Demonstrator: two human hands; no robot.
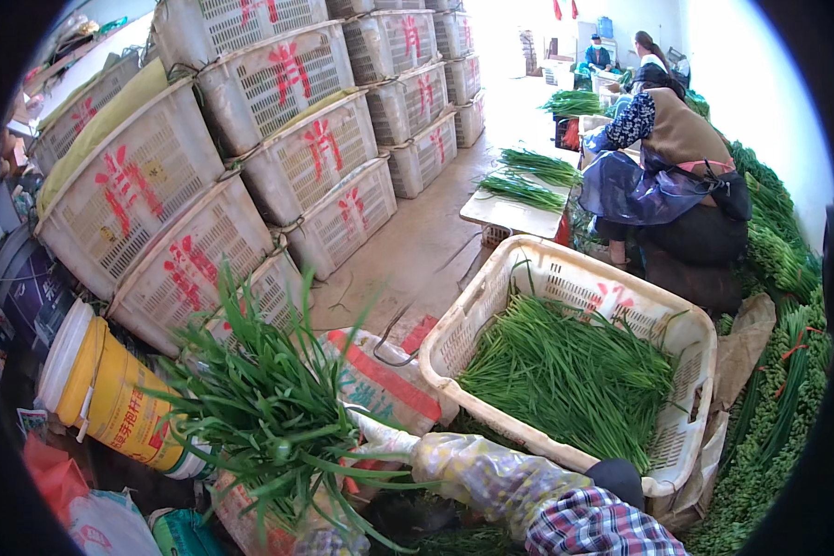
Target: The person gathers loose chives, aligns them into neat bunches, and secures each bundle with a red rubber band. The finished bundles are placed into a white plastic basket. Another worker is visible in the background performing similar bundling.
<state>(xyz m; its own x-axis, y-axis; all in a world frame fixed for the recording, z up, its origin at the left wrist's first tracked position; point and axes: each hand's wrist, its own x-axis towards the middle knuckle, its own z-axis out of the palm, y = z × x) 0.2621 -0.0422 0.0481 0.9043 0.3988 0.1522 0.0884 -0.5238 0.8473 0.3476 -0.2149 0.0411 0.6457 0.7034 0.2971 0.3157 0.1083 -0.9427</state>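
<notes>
A loose bunch of long green leaves (271, 396), probably garlic chives, stands upright before me at the lower left, its tips fanned upward and blurred. My right hand (386, 434), in a white glove, reaches from the right into the bunch's side; leaves hide its fingers. A clear dotted plastic oversleeve covers that forearm, above a plaid sleeve. Part of my left oversleeve (330, 541) shows at the bottom edge, below the bunch, while drooping leaves cover the left hand. Right of the bunch, cut green stalks (570, 375) lie in a white plastic crate (452, 347).
Stacked slatted crates (288, 76) with red markings line the left. A yellow bucket (121, 396) stands near woven sacks (382, 382). Ahead are a low table (521, 217) with bundles and a seated person (688, 132); others sit beyond. Greens (782, 389) are heaped along the right wall.
</notes>
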